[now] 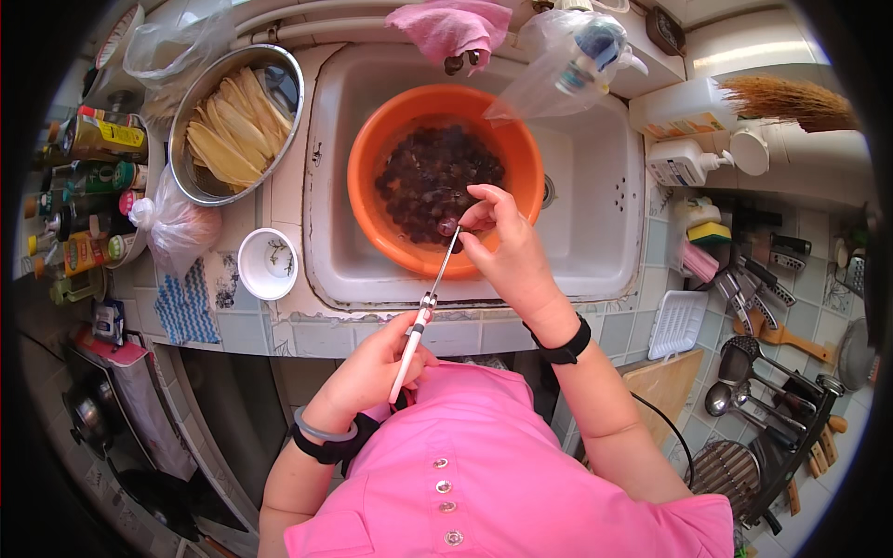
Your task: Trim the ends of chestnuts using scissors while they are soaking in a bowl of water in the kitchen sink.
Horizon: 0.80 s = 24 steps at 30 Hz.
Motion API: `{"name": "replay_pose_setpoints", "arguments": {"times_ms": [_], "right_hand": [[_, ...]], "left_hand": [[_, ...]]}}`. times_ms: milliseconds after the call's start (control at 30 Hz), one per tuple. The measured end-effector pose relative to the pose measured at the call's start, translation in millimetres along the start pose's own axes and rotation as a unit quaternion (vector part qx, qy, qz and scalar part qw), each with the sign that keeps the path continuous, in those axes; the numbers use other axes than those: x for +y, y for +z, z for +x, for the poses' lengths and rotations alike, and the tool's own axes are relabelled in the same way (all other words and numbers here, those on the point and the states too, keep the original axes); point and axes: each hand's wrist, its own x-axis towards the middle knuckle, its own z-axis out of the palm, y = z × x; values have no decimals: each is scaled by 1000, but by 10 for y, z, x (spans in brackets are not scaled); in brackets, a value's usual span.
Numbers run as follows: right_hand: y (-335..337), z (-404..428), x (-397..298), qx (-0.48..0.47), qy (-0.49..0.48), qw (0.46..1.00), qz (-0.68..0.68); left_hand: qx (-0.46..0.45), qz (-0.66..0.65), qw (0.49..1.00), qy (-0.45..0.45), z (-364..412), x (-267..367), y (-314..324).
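Note:
My left hand (pixel 380 363) grips the white handle of a slim folding knife (pixel 413 349). Its thin blade reaches up over the near rim of an orange plastic basin (pixel 363 160). At the blade's tip, my right hand (pixel 513 254) has thumb and fingers curled around a small dark fruit, apparently a grape (pixel 457 244), partly hidden by the fingers. Just beside the blade shows a reddish, shinier grape (pixel 447 227). Many dark grapes (pixel 439 167) lie in water in the basin, which stands inside a white sink (pixel 589 230).
On the left counter stand a metal pot (pixel 183 171) of pale yellow strips in liquid, a white plastic cup (pixel 244 268) with green stem bits, and seasoning bottles (pixel 94 181). A plastic bag (pixel 551 63) hangs over the basin's far right rim. Detergent bottles (pixel 680 162) stand right.

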Motion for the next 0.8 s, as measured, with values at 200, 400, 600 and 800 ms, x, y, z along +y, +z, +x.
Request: {"name": "replay_pose_setpoints", "arguments": {"times_ms": [200,400,600,800], "right_hand": [[23,-12,-9,3,10,1000,6],[72,-43,79,4,62,994,87],[31,-62,194,11,153,955,253],[38,-94,163,-1,137,959,249]], "left_hand": [[5,-22,1000,-7,-33,47,26],[6,-43,999,-15,-20,-36,-18],[17,-48,999,2,-109,14,34],[-18,-20,1000,8,-78,-73,-11]]}}
